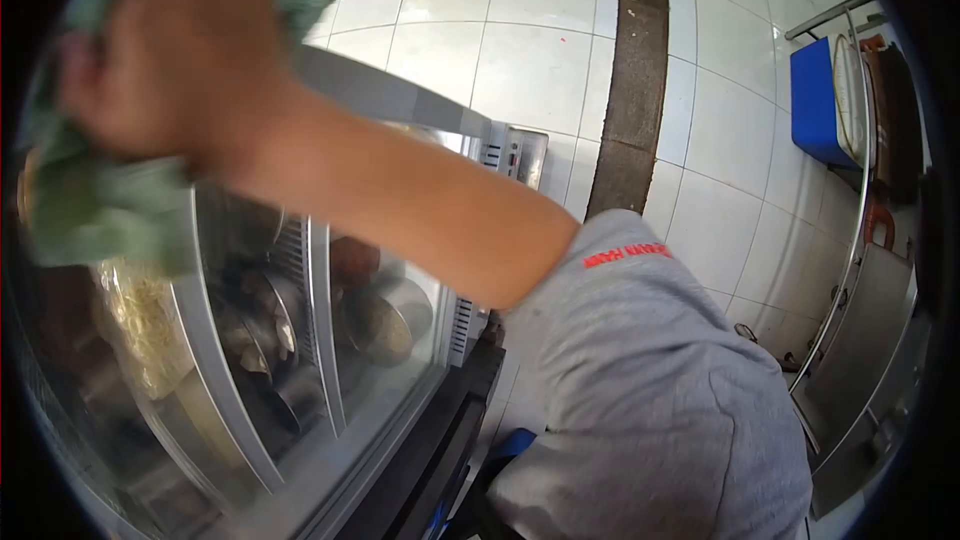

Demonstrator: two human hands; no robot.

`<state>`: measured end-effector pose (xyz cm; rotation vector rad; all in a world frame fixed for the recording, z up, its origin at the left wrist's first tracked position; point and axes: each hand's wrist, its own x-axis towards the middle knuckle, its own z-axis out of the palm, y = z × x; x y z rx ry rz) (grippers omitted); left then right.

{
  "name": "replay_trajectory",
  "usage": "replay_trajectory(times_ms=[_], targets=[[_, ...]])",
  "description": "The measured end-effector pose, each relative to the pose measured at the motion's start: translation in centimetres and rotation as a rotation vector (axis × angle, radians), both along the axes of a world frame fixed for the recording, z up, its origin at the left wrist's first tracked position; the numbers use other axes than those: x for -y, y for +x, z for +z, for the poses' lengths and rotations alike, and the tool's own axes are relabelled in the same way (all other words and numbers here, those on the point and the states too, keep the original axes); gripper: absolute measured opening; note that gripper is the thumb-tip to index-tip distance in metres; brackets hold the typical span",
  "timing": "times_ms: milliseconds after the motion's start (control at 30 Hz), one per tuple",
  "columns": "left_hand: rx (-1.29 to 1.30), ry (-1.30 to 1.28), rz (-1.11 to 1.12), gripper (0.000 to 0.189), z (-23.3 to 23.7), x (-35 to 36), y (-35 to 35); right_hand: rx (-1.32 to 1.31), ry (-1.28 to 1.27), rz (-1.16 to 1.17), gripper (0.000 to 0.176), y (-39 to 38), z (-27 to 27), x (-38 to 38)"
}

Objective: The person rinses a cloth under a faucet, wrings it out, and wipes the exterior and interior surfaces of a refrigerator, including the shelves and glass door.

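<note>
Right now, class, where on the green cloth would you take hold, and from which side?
Probably the loose folds of the green cloth hanging below the right hand, reached from the picture's lower left: the hand bunches its middle, and the forearm blocks the right side.

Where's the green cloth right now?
Head view, upper left: the green cloth is bunched in the right hand, at the top of the glass display case.
</note>
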<state>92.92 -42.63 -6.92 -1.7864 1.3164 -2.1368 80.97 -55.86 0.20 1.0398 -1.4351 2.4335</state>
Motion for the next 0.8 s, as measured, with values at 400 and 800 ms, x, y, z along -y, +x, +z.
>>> replay_trajectory(times_ms=[400,800], targets=[[-0.476,0.544,0.107,0.120,9.9,-33.0,16.4,1.087,0.310,0.570,0.011,6.0,-45.6,-8.4],[-0.509,0.456,0.261,0.119,13.4,-45.3,21.0,1.742,-0.081,0.969,0.032,24.8,-51.6,-30.5]])
